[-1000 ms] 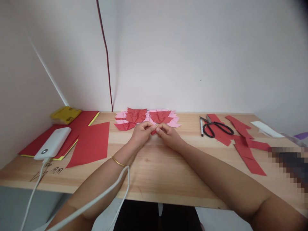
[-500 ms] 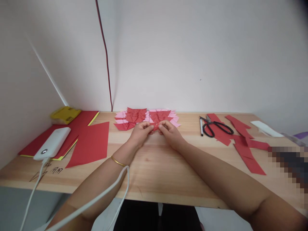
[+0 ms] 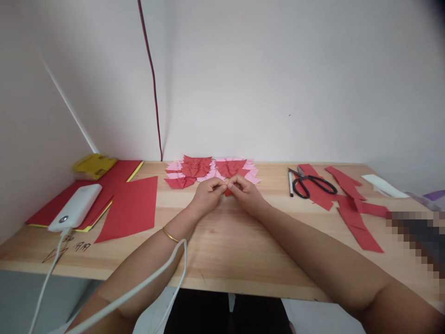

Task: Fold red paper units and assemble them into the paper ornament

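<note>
Between my fingertips, over the middle of the table, is a small piece of folded red paper (image 3: 228, 191), mostly hidden by the fingers. My left hand (image 3: 210, 192) pinches it from the left with thumb and forefinger. From the other side my right hand (image 3: 245, 191) pinches it too, and the two thumbs nearly meet. Just behind the hands lie stacks of pleated red paper pieces (image 3: 196, 166) and pleated pink paper pieces (image 3: 252, 174).
To the left are red paper sheets (image 3: 130, 208), a white power bank (image 3: 77, 206) with a cable crossing my left forearm, and a yellow packet (image 3: 94, 166). On the right lie black-handled scissors (image 3: 321, 184), a pen (image 3: 291, 183), red paper scraps (image 3: 359, 229) and a white strip (image 3: 385, 186).
My left hand has shifted slightly right, closer to my right hand. The red paper has turned and now hangs lower, with less of it showing between the fingers.
</note>
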Tool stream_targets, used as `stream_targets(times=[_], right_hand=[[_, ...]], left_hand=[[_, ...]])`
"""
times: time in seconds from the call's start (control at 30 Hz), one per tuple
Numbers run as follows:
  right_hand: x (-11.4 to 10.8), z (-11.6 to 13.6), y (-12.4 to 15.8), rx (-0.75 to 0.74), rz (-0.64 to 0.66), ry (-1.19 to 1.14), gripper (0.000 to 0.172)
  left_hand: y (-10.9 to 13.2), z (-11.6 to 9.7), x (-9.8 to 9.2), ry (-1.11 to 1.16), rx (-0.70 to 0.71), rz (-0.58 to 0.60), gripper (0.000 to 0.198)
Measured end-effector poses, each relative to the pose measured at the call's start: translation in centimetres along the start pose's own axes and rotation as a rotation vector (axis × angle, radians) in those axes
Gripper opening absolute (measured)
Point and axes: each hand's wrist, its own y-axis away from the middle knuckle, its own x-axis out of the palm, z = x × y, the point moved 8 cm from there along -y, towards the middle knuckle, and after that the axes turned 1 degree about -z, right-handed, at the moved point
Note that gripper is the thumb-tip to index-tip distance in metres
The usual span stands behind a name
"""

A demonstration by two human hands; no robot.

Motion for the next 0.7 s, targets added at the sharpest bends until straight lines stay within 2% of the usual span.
stream_targets(times=[0.13,0.33,0.57,0.7], right_hand=[[-0.1,-0.2,0.1,0.048,-0.03,-0.044,0.024],[0.0,-2.0,0.1,0.207,-0.074,-0.166,0.032],[0.1,-1.1,0.0,0.062,-0.024,-0.05,0.022],[0.9,-0.1,0.1,-0.042,0.06,0.065,0.02]], left_hand=[[0.0,-0.4,-0.6,-0.056,0.037,-0.081,0.018],[-0.4,2.1,-1.3,0.19,-0.115,-0.182,0.02],[-0.2,2.3,0.6,0.463,-0.192,-0.054,0.025],[-0.1,1.6,0.0,0.36,-0.152,-0.091,0.019]])
